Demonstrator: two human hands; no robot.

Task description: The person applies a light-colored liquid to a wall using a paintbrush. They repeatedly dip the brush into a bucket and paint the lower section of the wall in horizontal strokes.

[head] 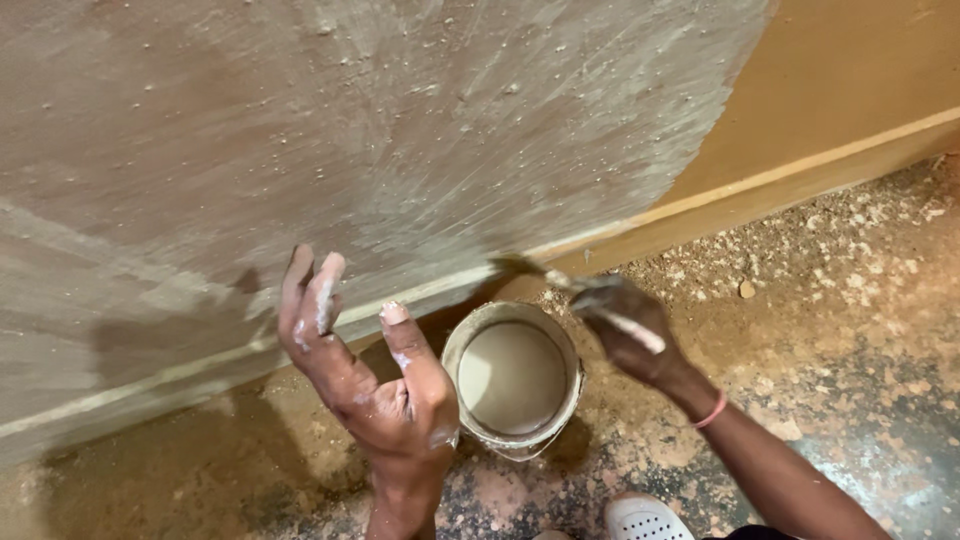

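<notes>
Left hand (370,370) spread empty beside bucket (513,378) rim, right hand (628,330) gripping putty knife (560,283) near skirting edge

White shoe (645,520) cut off by bottom edge; brush (560,283) blurred in right hand (630,335).

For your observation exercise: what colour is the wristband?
Pink; the wristband on the right hand shows in the head view.

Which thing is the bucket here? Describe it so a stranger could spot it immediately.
Start at the plastered wall and drop to its base strip. On the speckled floor just below, between the left hand and the right hand, stands the bucket. It is the only round container, filled with pale beige paste.
</notes>
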